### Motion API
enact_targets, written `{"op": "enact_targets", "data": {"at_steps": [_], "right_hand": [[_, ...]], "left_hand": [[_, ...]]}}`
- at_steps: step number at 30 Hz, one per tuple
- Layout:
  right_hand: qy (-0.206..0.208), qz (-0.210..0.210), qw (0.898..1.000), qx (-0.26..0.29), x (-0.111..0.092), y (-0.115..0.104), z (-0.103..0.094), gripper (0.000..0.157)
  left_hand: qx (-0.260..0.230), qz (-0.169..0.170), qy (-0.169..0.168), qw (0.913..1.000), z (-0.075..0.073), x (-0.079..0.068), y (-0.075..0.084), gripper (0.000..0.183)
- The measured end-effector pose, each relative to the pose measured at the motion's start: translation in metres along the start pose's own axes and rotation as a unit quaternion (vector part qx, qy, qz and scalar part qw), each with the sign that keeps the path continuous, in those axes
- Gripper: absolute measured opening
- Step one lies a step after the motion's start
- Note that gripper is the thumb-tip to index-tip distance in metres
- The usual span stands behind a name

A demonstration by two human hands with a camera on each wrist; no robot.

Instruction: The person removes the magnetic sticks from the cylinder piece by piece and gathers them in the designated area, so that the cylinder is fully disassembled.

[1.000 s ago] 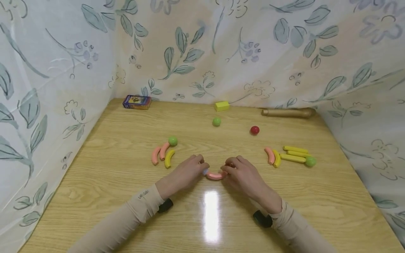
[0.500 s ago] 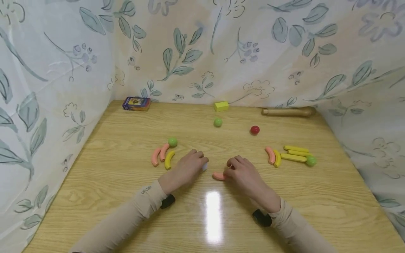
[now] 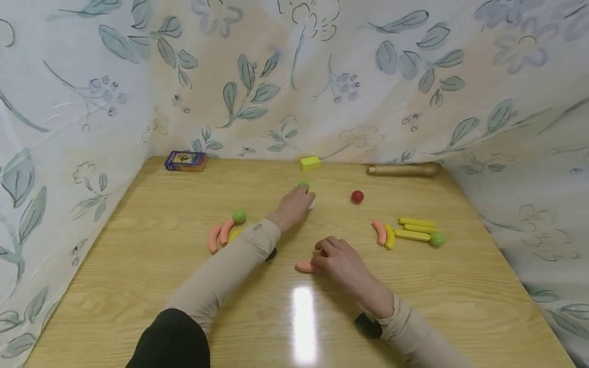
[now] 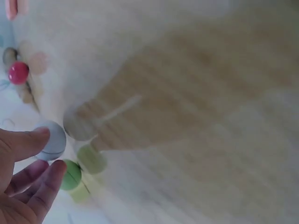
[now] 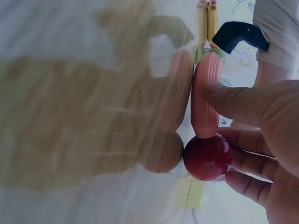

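My left hand [image 3: 293,208] reaches out over the table and pinches a pale grey-blue ball [image 4: 52,140] by the thumb. Right beside its fingertips lies a green ball [image 4: 71,175], mostly covered by the hand in the head view. Nearer the front, my right hand [image 3: 344,263] holds a pink curved rod [image 3: 303,266] low at the tabletop. The right wrist view has the thumb on the rod's side and the other fingers curled at a dark red ball [image 5: 207,156], which sits at the rod's end. That red ball is hidden in the head view.
Left of the hands lie pink curved rods [image 3: 213,239], a yellow one and a green ball [image 3: 239,216]. At right are yellow sticks [image 3: 411,234], curved rods and another green ball [image 3: 437,238]. Behind: a red ball [image 3: 357,197], yellow block [image 3: 310,163], small box [image 3: 185,161], brown stick [image 3: 405,169].
The pale ball has come away from the pink rod's left end. My left hand has carried it forward to the far green ball. The right hand stays at the rod.
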State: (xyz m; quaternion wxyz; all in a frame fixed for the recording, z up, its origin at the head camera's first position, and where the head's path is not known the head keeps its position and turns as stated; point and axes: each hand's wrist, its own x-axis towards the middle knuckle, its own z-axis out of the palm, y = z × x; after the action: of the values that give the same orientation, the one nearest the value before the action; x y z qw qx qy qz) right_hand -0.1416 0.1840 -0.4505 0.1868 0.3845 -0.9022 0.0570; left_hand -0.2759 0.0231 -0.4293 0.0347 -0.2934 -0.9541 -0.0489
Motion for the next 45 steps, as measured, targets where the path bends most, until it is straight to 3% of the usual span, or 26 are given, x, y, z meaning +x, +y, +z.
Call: {"op": "enact_targets", "data": {"at_steps": [3, 6, 9, 12, 16, 23, 28, 32, 38, 45], "right_hand": [[-0.005, -0.001, 1.0, 0.001, 0.002, 0.0, -0.001, 0.017], [-0.011, 0.015, 1.0, 0.02, 0.002, 0.006, -0.007, 0.025], [-0.028, 0.034, 0.998, 0.036, 0.0, 0.015, -0.016, 0.029], [-0.045, 0.041, 0.997, 0.052, -0.002, 0.021, -0.022, 0.029], [-0.043, 0.035, 0.995, 0.08, -0.004, 0.02, -0.022, 0.025], [-0.069, 0.038, 0.989, 0.123, -0.006, 0.016, -0.02, 0.018], [-0.101, 0.043, 0.985, 0.132, -0.007, 0.028, -0.024, 0.021], [-0.117, 0.045, 0.986, 0.106, -0.01, 0.037, -0.027, 0.021], [-0.08, 0.1, 0.99, 0.06, -0.004, 0.067, -0.027, 0.029], [-0.017, 0.194, 0.981, -0.011, 0.025, 0.128, 0.01, 0.038]], "left_hand": [[-0.012, -0.01, 0.006, 0.9999, -0.003, -0.005, -0.004, 0.024], [-0.022, 0.01, 0.025, 0.9994, -0.011, -0.026, -0.003, 0.02], [-0.034, 0.055, 0.041, 0.9971, -0.02, -0.06, 0.008, 0.017], [-0.045, 0.112, 0.027, 0.9923, -0.025, -0.094, 0.023, 0.015], [-0.049, 0.16, 0.009, 0.9858, -0.018, -0.119, 0.037, 0.014], [-0.035, 0.16, 0.034, 0.9859, -0.007, -0.12, 0.045, 0.029], [-0.012, 0.175, 0.025, 0.9842, -0.004, -0.115, 0.057, 0.019], [-0.024, 0.157, 0.01, 0.9873, -0.003, -0.113, 0.063, 0.028], [-0.034, 0.159, -0.008, 0.9866, -0.007, -0.111, 0.06, 0.042], [-0.042, 0.167, -0.014, 0.9849, 0.004, -0.115, 0.068, 0.041]]}}
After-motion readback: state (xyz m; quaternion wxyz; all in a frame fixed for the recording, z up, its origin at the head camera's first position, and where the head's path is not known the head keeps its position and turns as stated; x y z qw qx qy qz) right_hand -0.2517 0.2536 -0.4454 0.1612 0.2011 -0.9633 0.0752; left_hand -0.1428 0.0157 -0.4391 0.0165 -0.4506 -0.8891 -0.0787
